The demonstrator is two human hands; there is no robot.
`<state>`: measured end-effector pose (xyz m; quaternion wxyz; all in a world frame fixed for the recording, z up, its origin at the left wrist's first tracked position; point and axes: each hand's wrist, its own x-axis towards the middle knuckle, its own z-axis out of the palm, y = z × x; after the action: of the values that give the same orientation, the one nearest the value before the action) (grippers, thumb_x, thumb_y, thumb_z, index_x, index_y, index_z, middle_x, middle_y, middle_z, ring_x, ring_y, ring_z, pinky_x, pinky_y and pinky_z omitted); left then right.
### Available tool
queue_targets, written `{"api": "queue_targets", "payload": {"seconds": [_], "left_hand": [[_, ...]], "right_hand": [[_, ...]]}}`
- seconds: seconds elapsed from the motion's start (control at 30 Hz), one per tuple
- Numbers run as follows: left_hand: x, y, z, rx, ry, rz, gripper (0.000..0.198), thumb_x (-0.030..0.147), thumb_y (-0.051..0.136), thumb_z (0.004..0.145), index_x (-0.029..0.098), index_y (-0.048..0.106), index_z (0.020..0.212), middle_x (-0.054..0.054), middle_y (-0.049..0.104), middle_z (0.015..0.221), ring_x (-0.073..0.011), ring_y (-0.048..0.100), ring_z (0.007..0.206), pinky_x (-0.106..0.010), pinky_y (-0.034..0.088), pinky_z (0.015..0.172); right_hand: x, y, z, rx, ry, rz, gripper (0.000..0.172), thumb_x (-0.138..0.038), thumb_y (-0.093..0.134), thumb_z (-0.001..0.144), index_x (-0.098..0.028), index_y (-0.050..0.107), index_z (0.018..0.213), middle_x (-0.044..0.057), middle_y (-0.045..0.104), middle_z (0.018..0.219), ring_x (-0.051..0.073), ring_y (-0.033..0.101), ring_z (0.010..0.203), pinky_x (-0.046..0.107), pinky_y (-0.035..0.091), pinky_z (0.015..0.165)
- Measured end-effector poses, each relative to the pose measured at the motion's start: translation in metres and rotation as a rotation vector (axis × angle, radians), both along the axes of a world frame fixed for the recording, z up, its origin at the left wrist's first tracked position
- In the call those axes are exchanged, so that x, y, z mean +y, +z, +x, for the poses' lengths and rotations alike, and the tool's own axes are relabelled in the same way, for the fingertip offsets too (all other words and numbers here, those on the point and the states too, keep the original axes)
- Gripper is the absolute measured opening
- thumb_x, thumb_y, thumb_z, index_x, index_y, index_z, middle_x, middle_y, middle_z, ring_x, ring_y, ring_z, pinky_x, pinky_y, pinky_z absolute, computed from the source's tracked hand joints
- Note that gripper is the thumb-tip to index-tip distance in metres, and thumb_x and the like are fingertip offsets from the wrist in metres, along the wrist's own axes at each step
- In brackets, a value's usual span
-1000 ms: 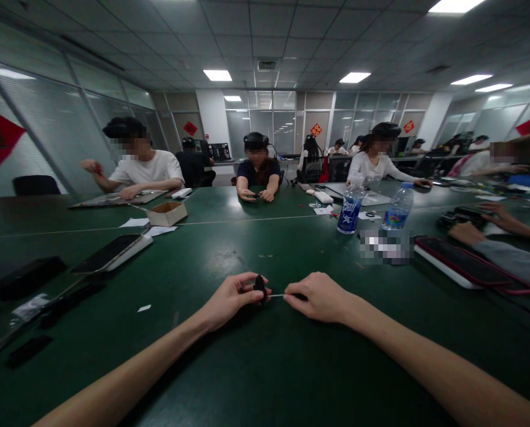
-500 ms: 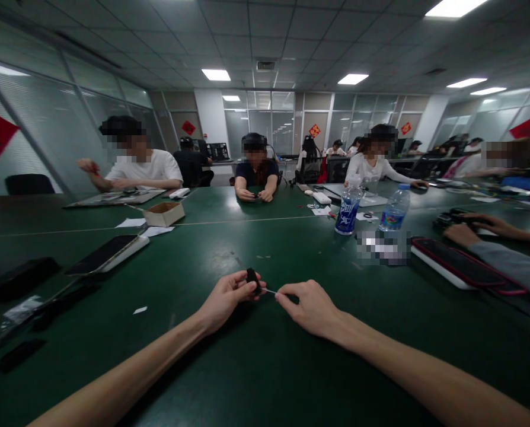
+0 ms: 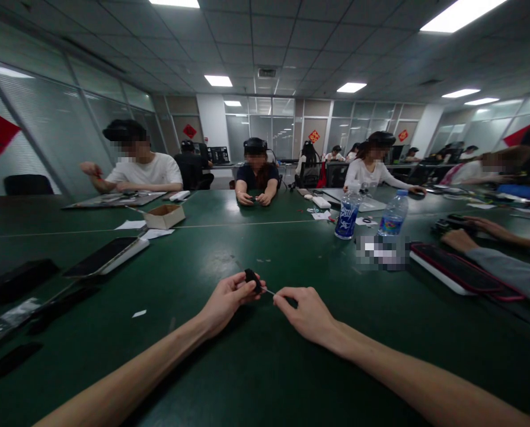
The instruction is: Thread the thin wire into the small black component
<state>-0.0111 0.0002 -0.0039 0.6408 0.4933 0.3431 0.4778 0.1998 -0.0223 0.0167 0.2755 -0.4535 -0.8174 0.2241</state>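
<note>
Over the green table point(image 3: 247, 379), my left hand point(image 3: 227, 298) pinches a small black part point(image 3: 252, 280) between thumb and fingers. My right hand point(image 3: 310, 314) is closed on a thin screwdriver point(image 3: 268, 290). Its slender metal shaft points left and meets the black part, though I cannot make out where the tip sits. The dark handle lies mostly hidden under my right fingers.
Left of my arms lie a phone point(image 3: 102, 256), a black case point(image 3: 18, 281) and a white scrap point(image 3: 139, 314). Beyond stands an open cardboard box point(image 3: 165, 217). Two bottles point(image 3: 347, 216) and red-edged phones point(image 3: 460, 267) are at right, near a co-worker's sleeve point(image 3: 505, 270).
My right hand has turned a little, and a bit of the screwdriver's dark handle shows beneath the fingers. The left hand keeps its hold on the black part. The view has tilted slightly.
</note>
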Motion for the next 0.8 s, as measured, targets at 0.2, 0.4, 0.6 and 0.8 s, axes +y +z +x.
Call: {"api": "queue_targets", "payload": {"seconds": [0.2, 0.4, 0.6, 0.8], "left_hand": [[0.0, 0.001, 0.0, 0.012, -0.001, 0.004, 0.031, 0.029, 0.064, 0.079, 0.012, 0.059, 0.104, -0.014, 0.065, 0.105, -0.0167, 0.063, 0.084, -0.032, 0.047, 0.082], [-0.002, 0.004, 0.001, 0.061, -0.005, 0.015, 0.033, 0.034, 0.064, 0.079, 0.011, 0.06, 0.102, -0.013, 0.066, 0.101, -0.0181, 0.063, 0.086, -0.032, 0.047, 0.08], [-0.006, 0.005, 0.003, 0.133, -0.061, -0.008, 0.035, 0.035, 0.064, 0.077, 0.009, 0.06, 0.101, -0.014, 0.067, 0.095, -0.0196, 0.063, 0.083, -0.031, 0.048, 0.073], [-0.007, 0.007, -0.001, 0.097, -0.028, -0.022, 0.034, 0.033, 0.063, 0.077, 0.01, 0.057, 0.102, -0.015, 0.066, 0.095, -0.0199, 0.065, 0.083, -0.031, 0.048, 0.073]], "right_hand": [[-0.002, 0.004, -0.001, -0.02, 0.018, -0.026, 0.038, -0.041, 0.036, 0.094, -0.021, 0.068, 0.094, 0.001, 0.068, 0.084, 0.013, 0.059, 0.068, 0.023, 0.04, 0.063], [0.013, -0.004, 0.003, -0.008, -0.002, -0.009, 0.038, -0.043, 0.037, 0.092, -0.02, 0.068, 0.093, 0.002, 0.067, 0.083, 0.014, 0.058, 0.07, 0.024, 0.04, 0.063], [0.089, -0.016, 0.073, 0.183, -0.482, -0.023, 0.051, -0.05, 0.029, 0.089, -0.015, 0.065, 0.1, 0.004, 0.062, 0.074, 0.015, 0.055, 0.059, 0.023, 0.036, 0.051], [0.124, -0.026, 0.124, 0.098, -0.712, 0.062, 0.051, -0.051, 0.032, 0.087, -0.014, 0.067, 0.093, 0.005, 0.062, 0.066, 0.017, 0.054, 0.057, 0.026, 0.035, 0.054]]}}
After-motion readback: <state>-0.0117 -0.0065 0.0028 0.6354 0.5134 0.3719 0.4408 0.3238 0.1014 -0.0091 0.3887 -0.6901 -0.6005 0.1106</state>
